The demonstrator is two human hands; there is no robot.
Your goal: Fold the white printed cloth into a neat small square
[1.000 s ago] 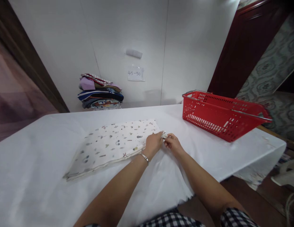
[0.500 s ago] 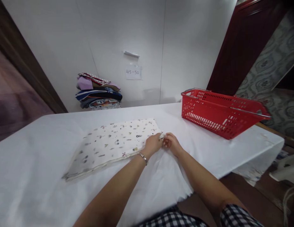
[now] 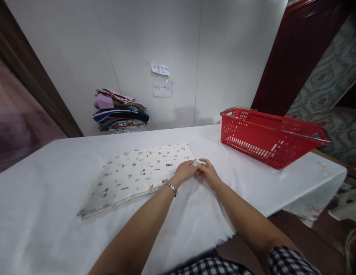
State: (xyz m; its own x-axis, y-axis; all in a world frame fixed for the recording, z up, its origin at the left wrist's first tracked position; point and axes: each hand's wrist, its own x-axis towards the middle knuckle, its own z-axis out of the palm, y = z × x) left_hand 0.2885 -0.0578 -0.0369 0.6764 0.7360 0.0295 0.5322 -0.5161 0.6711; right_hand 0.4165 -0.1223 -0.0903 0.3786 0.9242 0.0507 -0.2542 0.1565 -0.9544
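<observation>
A white printed cloth [image 3: 137, 168] lies folded in several layers on the white-covered table [image 3: 40, 191], its print made of small scattered motifs. My left hand [image 3: 185, 171], with a silver bracelet at the wrist, is closed on the cloth's right near corner. Close beside it, my right hand [image 3: 208, 174] pinches the same bunched corner, fingers curled. The corner's edges stick up between the two hands. The rest of the cloth spreads flat to the left.
A red plastic basket [image 3: 252, 141] with metal handles stands at the table's right back. Folded clothes [image 3: 120, 112] are stacked at the back left against the white wall. Two paper labels [image 3: 162, 88] hang on that wall. A white stool [image 3: 347, 206] is on the floor at right.
Both hands stay at the cloth's corner; the fingers have shifted slightly, and a little more of the bunched edge shows between them. The view has moved a touch.
</observation>
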